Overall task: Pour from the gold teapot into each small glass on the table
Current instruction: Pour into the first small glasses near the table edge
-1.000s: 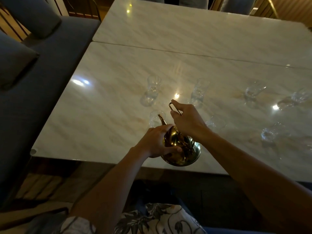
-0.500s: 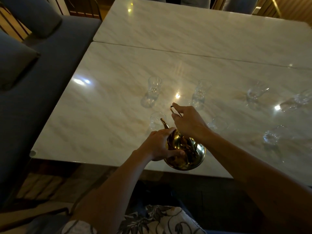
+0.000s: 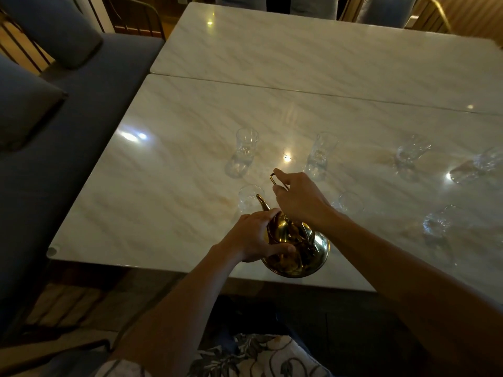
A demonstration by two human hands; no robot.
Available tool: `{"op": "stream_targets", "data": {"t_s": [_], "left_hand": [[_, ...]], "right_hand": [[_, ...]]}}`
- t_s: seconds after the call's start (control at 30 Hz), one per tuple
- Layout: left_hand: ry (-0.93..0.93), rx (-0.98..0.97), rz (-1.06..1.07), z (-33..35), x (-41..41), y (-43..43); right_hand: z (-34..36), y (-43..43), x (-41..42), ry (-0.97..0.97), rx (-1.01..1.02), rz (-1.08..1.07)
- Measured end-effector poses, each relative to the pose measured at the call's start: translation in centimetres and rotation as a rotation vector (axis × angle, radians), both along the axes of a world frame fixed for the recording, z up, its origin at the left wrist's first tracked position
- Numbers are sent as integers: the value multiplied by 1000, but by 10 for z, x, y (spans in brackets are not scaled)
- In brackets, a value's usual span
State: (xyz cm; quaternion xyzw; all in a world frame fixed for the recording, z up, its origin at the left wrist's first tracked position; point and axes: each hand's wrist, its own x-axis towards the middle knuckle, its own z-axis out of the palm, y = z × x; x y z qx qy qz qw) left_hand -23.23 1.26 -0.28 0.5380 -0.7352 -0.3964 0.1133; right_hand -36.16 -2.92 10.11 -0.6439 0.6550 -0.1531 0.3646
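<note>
With right hand (image 3: 299, 200) gripping the handle and left hand (image 3: 254, 236) wrapping the gold teapot (image 3: 296, 251), they're wisely tipping slowly, spout over the nearest glass (image 3: 250, 198).

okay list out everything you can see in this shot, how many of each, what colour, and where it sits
gold teapot: one, shiny gold, tilted at the near table edge, spout toward the nearest glass
small glasses: seven, clear; nearest by the spout, two behind it, one past the right wrist, three to the right
table: two slabs, pale marble, butted together along a seam
sofa: one, dark blue, left of the table, with cushions
chairs: some, gold frames, at the far side; count unclear
left hand: wrapped round the teapot's body
right hand: gripping the teapot's handle from above
</note>
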Motion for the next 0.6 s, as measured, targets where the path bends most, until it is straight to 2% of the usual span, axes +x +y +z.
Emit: {"op": "stream_targets", "data": {"t_s": [0.6], "left_hand": [[-14,66,31,15,-18,5]], "right_hand": [[1,-3,-14,-16,-4,53]]}}
